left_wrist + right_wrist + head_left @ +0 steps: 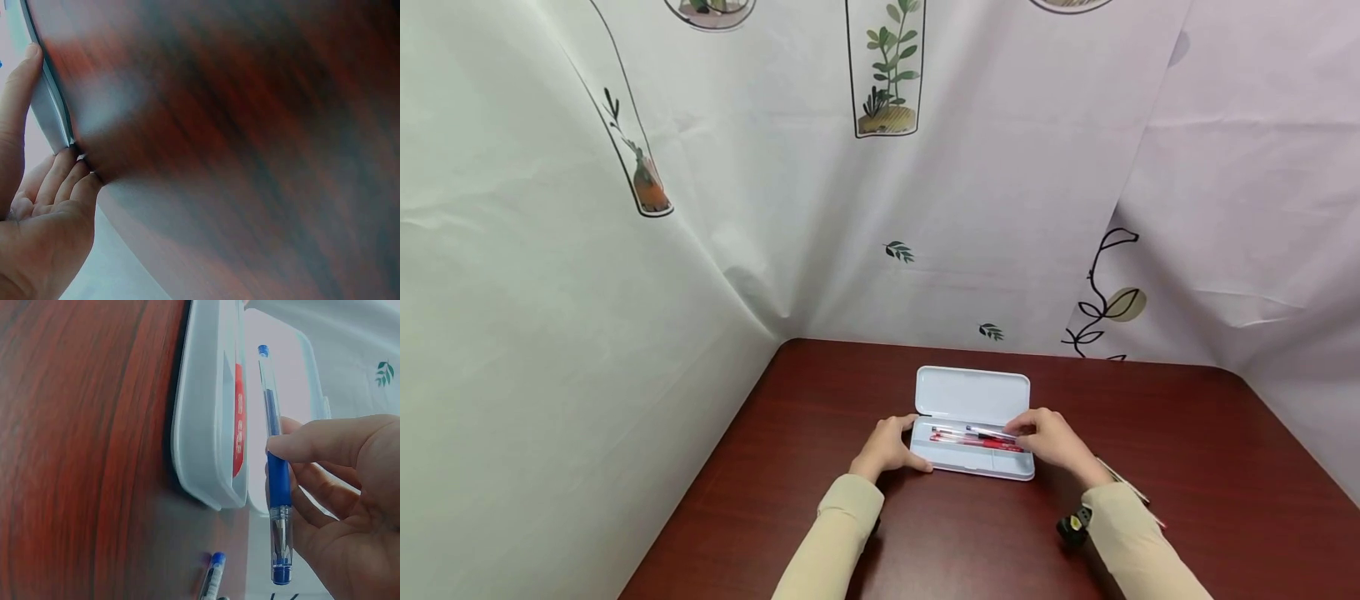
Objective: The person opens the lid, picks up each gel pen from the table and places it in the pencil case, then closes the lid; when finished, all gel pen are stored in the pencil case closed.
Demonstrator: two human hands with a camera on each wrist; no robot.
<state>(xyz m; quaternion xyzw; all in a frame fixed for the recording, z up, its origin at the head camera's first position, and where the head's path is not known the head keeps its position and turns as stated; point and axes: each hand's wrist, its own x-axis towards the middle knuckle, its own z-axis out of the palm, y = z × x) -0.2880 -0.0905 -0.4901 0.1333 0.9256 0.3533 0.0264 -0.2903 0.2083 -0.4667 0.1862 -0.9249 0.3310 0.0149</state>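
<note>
A white pencil case [953, 457] lies on the table with its lid [973, 395] raised at the back. My left hand [883, 446] spans its left end, thumb at the front edge and fingers at the rear corner. In the right wrist view, my right hand [337, 487] pinches a clear-barrelled blue pen [279, 481] between thumb and fingers. This pen is over the right part of the open case in the head view. Inside, a red pen [239, 419] lies lengthwise among other pens in the rear compartment.
More pens [1123, 481] lie on the dark red wooden table [985, 542], partly behind my right forearm; one has a blue end [217, 559]. A white curtain [820, 208] printed with plants hangs behind and to the left of the table.
</note>
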